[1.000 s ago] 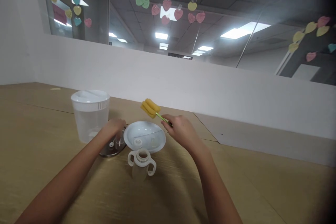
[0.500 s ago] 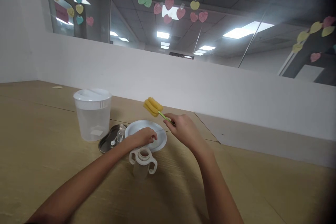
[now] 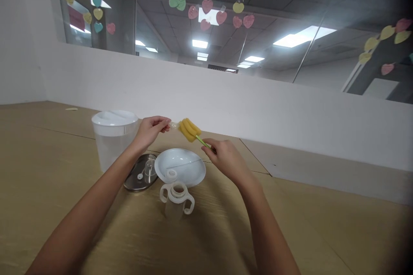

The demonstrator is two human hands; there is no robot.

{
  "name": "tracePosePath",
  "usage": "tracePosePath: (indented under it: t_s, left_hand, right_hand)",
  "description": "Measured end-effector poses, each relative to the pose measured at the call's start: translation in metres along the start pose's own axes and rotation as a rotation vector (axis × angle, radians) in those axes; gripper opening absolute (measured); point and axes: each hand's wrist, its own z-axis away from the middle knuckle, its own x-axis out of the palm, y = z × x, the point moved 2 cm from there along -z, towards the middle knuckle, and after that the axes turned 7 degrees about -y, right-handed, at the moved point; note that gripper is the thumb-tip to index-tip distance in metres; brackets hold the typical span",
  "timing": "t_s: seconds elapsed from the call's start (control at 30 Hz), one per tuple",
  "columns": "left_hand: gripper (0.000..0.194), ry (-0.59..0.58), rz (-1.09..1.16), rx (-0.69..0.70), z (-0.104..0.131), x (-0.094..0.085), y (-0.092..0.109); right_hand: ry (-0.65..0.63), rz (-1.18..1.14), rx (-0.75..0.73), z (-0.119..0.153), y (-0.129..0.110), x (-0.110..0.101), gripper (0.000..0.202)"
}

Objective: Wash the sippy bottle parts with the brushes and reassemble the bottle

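Note:
My right hand (image 3: pixel 222 154) is closed on the green handle of a yellow sponge brush (image 3: pixel 189 129), raised above the far side of a white bowl (image 3: pixel 190 172). My left hand (image 3: pixel 153 129) pinches a small clear piece (image 3: pixel 174 125) at the left edge of the sponge; whether the two touch is unclear. A small white ring (image 3: pixel 171 175) lies in the bowl's near left part. In front of the bowl stands a clear cup with two white handles (image 3: pixel 176 200), its top open.
A lidded translucent bucket (image 3: pixel 111 142) stands at the left, partly behind my left forearm. Beside the bowl, a metal tray (image 3: pixel 137 184) holds a clear dome-shaped piece (image 3: pixel 150 166) and a small white part (image 3: pixel 140 176). The white wall rises behind the table.
My left hand has risen from the bowl to the sponge's left side, now with the clear piece in its fingers. The white ring in the bowl has come into view. My right hand has barely moved.

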Motion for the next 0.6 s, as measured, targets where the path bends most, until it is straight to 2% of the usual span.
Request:
tracePosePath:
  t_s: [0.07, 0.2, 0.33, 0.37, 0.43, 0.5, 0.53, 0.6]
  left_hand:
    - [0.044, 0.011, -0.031, -0.007, 0.001, 0.001, 0.002]
    - [0.041, -0.146, -0.220, -0.004, 0.003, 0.000, 0.005]
    - [0.029, -0.174, -0.721, 0.017, 0.006, -0.020, 0.010]
    - [0.025, -0.221, -0.853, -0.019, 0.006, -0.026, 0.008]
    - [0.020, -0.466, -1.008, -0.226, 0.009, -0.034, -0.002]
    - [0.018, -0.743, -1.010, -0.492, 0.013, -0.038, -0.017]
    - [0.017, -0.829, -0.988, -0.595, 0.015, -0.037, -0.024]
    - [0.014, -0.882, -0.952, -0.707, 0.017, -0.034, -0.037]
  right_hand:
    - [0.000, -0.008, -0.019, 0.001, 0.001, 0.000, 0.022]
    - [0.005, -0.121, -0.098, 0.004, 0.000, -0.004, 0.026]
    - [0.157, -0.317, -0.100, 0.010, 0.001, -0.015, 0.032]
    - [0.198, -0.342, -0.094, 0.011, 0.001, -0.017, 0.034]
    - [0.252, -0.332, -0.082, 0.014, 0.002, -0.020, 0.034]
    - [0.276, -0.283, -0.077, 0.016, 0.004, -0.022, 0.033]
    - [0.283, -0.257, -0.074, 0.016, 0.004, -0.022, 0.033]
    - [0.289, -0.217, -0.065, 0.015, 0.006, -0.022, 0.031]
